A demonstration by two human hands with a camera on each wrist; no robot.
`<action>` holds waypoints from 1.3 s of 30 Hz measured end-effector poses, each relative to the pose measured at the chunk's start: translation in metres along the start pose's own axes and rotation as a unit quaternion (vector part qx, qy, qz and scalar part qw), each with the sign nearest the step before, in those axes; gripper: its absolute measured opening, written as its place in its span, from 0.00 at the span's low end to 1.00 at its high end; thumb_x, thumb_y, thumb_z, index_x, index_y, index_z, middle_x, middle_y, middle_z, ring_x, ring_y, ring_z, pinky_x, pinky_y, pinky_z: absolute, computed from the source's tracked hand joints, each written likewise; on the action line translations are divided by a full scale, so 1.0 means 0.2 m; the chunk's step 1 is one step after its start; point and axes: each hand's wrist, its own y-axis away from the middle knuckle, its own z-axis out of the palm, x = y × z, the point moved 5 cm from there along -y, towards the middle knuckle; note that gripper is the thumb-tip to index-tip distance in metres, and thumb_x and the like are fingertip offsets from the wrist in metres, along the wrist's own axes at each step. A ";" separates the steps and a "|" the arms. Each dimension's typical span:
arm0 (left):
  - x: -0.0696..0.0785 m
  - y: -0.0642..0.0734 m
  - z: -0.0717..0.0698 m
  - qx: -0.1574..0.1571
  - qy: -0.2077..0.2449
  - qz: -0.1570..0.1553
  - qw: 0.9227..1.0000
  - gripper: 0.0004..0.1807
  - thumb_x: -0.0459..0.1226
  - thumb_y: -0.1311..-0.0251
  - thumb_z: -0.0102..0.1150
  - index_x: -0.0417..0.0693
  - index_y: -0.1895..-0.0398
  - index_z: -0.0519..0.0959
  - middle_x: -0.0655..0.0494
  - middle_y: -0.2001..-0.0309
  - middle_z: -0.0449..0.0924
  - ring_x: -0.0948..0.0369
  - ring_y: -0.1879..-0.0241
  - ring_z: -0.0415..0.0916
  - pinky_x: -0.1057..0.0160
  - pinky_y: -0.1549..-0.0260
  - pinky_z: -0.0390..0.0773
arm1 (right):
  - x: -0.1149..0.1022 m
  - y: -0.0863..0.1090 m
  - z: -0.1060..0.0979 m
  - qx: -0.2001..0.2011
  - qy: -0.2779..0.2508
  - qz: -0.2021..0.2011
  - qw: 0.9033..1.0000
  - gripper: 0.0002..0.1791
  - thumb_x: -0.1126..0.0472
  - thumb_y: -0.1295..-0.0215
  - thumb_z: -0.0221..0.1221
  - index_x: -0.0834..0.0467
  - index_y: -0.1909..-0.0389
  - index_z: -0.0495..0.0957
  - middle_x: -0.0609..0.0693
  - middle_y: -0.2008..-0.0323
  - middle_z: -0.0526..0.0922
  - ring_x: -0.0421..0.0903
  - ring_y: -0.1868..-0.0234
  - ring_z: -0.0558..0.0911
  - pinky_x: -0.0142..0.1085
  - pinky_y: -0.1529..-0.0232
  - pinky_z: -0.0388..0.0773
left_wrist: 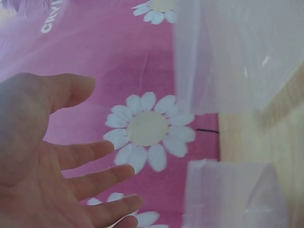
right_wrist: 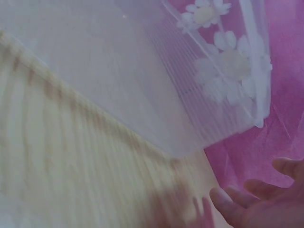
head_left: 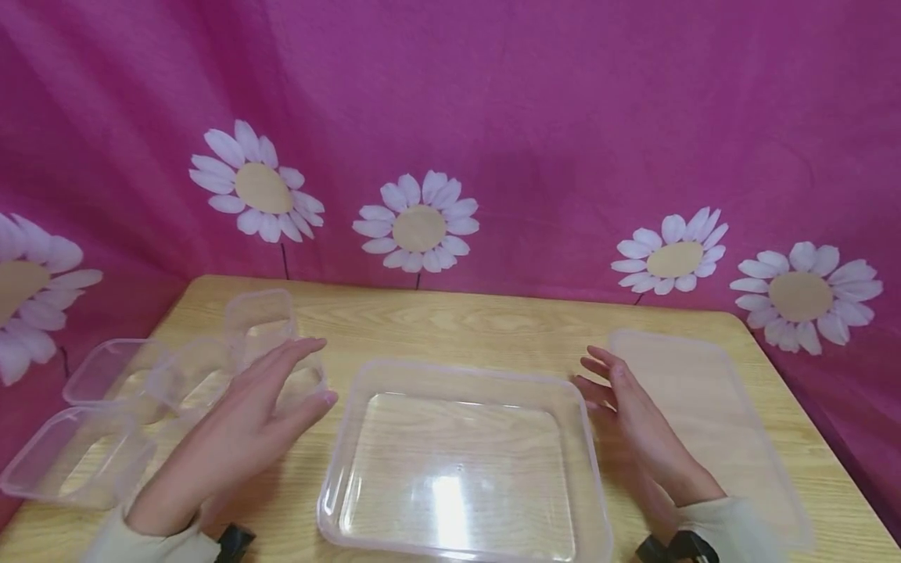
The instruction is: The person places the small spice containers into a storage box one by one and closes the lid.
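Note:
In the head view, a large clear plastic box lies open-topped on the table between my hands. My left hand hovers to its left with fingers extended and thumb spread, holding nothing. Beneath and beyond that hand stand several small clear plastic containers, partly covered by it. On the box's other side, my right hand is raised near the right wall, fingers loosely bent and free of any object. Both wrist views show the fingers spread apart, with the box wall close to the right hand.
A flat, translucent rectangular lid lies on the right of the wooden table, partly behind my right hand. The magenta cloth with white daisies hangs along the table's back and sides.

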 end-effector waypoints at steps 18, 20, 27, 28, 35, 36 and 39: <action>-0.15 -0.09 0.12 0.015 0.060 -0.068 0.996 0.36 0.57 0.27 0.55 0.52 0.24 0.65 0.42 0.24 0.67 0.41 0.24 0.63 0.32 0.33 0.67 | 0.09 0.00 0.13 0.027 -0.142 -0.015 0.989 0.22 0.49 0.14 0.35 0.45 0.25 0.59 0.34 0.35 0.75 0.28 0.37 0.73 0.22 0.38 0.69; -0.16 -0.09 0.13 0.014 0.058 -0.065 0.996 0.35 0.57 0.27 0.55 0.51 0.24 0.65 0.42 0.25 0.68 0.41 0.25 0.66 0.33 0.33 0.68 | 0.10 0.00 0.14 0.026 -0.141 -0.020 0.989 0.23 0.50 0.14 0.38 0.46 0.24 0.59 0.35 0.34 0.75 0.28 0.34 0.71 0.21 0.37 0.66; -0.17 -0.09 0.15 0.043 0.039 -0.036 0.998 0.31 0.51 0.26 0.56 0.46 0.27 0.68 0.40 0.28 0.69 0.41 0.32 0.76 0.37 0.39 0.76 | 0.12 -0.02 0.15 0.030 -0.146 -0.055 0.987 0.25 0.59 0.16 0.43 0.53 0.22 0.58 0.40 0.33 0.76 0.32 0.35 0.78 0.23 0.36 0.73; -0.17 -0.09 0.15 0.051 0.030 -0.035 0.998 0.31 0.50 0.26 0.56 0.45 0.28 0.68 0.40 0.29 0.69 0.41 0.33 0.77 0.37 0.40 0.78 | 0.12 -0.02 0.15 0.029 -0.143 -0.058 0.988 0.25 0.59 0.16 0.43 0.53 0.22 0.59 0.41 0.34 0.76 0.33 0.35 0.79 0.23 0.37 0.74; -0.19 -0.11 0.16 0.082 -0.036 -0.025 0.996 0.18 0.43 0.27 0.57 0.41 0.42 0.74 0.42 0.44 0.82 0.46 0.48 0.84 0.41 0.48 0.81 | 0.12 -0.02 0.17 0.016 -0.129 -0.077 0.989 0.26 0.61 0.17 0.43 0.53 0.21 0.58 0.42 0.32 0.76 0.30 0.35 0.78 0.23 0.37 0.75; -0.19 -0.12 0.16 0.082 -0.049 -0.018 0.995 0.15 0.42 0.27 0.57 0.41 0.46 0.76 0.43 0.48 0.85 0.47 0.51 0.85 0.43 0.50 0.81 | 0.12 -0.03 0.17 0.016 -0.128 -0.081 0.988 0.27 0.62 0.17 0.43 0.54 0.21 0.58 0.42 0.32 0.76 0.30 0.35 0.78 0.23 0.37 0.75; -0.18 -0.12 0.18 0.071 -0.099 0.004 0.993 0.08 0.38 0.26 0.56 0.43 0.55 0.79 0.47 0.58 0.88 0.54 0.62 0.85 0.47 0.58 0.82 | 0.12 -0.02 0.17 0.013 -0.125 -0.082 0.989 0.27 0.62 0.17 0.43 0.57 0.21 0.57 0.43 0.31 0.76 0.31 0.34 0.78 0.23 0.37 0.75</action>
